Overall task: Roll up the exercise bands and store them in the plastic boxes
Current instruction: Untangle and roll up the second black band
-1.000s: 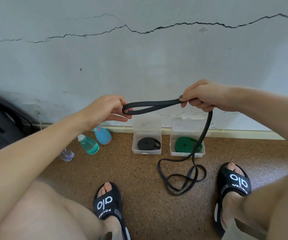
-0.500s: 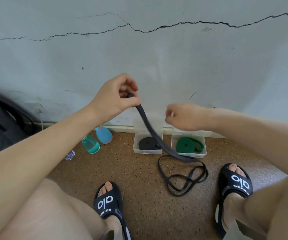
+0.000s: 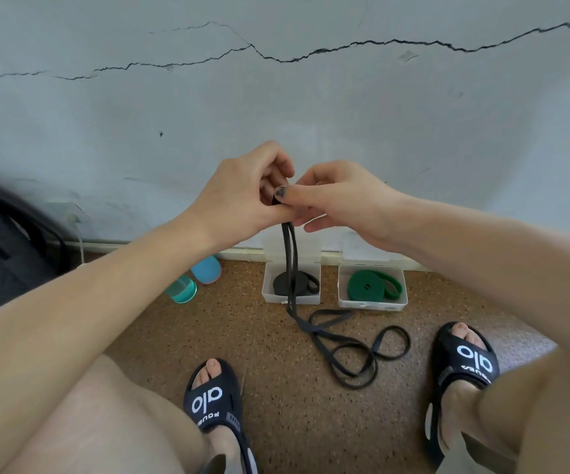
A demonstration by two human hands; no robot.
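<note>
The wall (image 3: 311,107) is pale grey-white plaster and fills the upper half of the view. A dark, jagged crack (image 3: 345,51) runs across it from 10 o'clock to 2 o'clock. A light skirting strip (image 3: 242,252) joins wall and floor. The floor (image 3: 276,354) is brown, speckled and cork-like. Lighting is even and diffuse, without hard shadows.

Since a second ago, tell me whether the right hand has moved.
Yes. The right hand has come leftward to meet the left hand; it was above the green band's box, now it sits nearer above the black band's box.
</note>
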